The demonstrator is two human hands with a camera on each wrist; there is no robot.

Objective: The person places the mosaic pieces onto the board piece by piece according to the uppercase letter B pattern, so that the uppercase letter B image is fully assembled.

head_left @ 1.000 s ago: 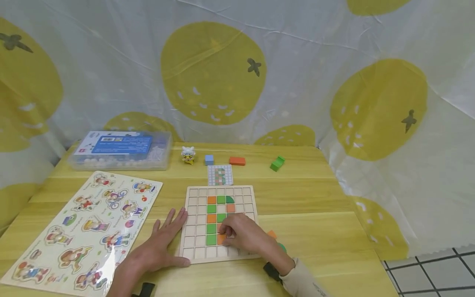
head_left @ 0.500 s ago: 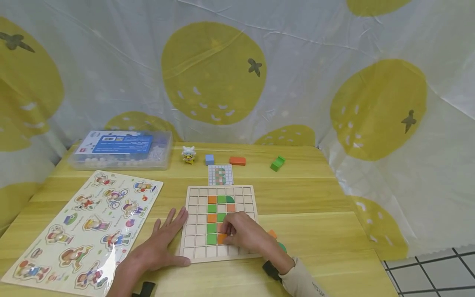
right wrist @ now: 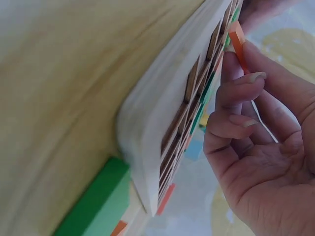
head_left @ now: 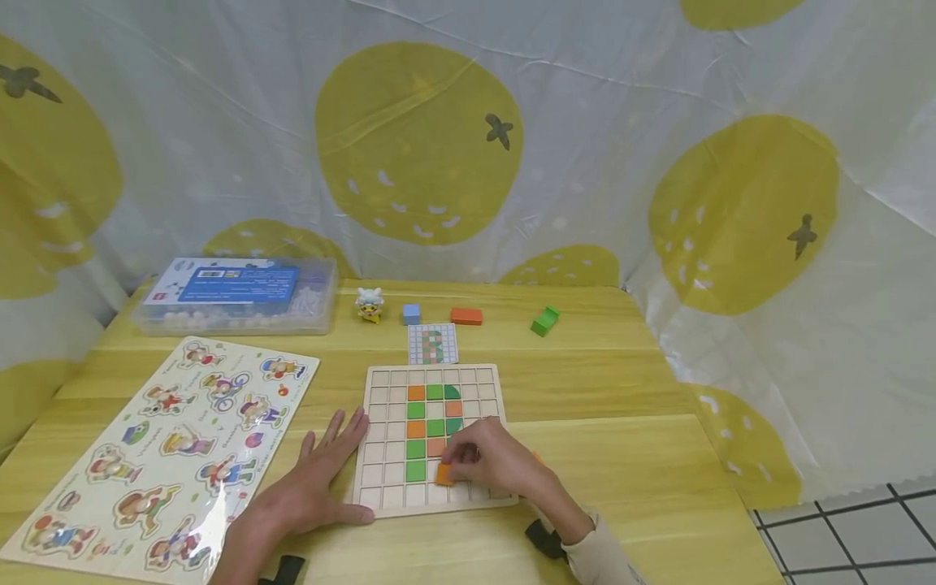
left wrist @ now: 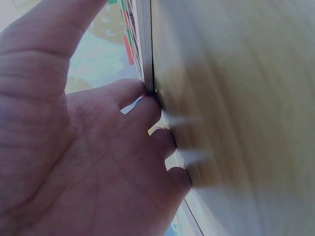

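Note:
A wooden grid board [head_left: 378, 496] lies flat, its middle cells filled with green, orange and salmon pieces and dark green rounded ones. My right hand [head_left: 493, 461] pinches an orange square block [head_left: 443, 474] between thumb and finger, low over the board's lower rows. In the right wrist view the block [right wrist: 237, 38] sits tilted at the fingertips. Fingers extended, my left hand [head_left: 313, 486] rests along the board's left side; its fingertips touch the board's edge in the left wrist view. The right hand hides some cells. Behind the board lies a small pattern card [head_left: 432, 344].
To the left is a picture puzzle board [head_left: 171, 455]. Along the back stand a clear plastic case [head_left: 234, 297], a small figurine [head_left: 370, 305], a blue cube [head_left: 411, 314], a red block [head_left: 466, 316] and a green block [head_left: 545, 321]. A green piece [right wrist: 96, 199] lies beside the grid board.
My right hand has moved slightly right, drawing the orange block out of line with its cell and tilting it. A dark green rounded piece now shows beside the hand. My left hand stays put.

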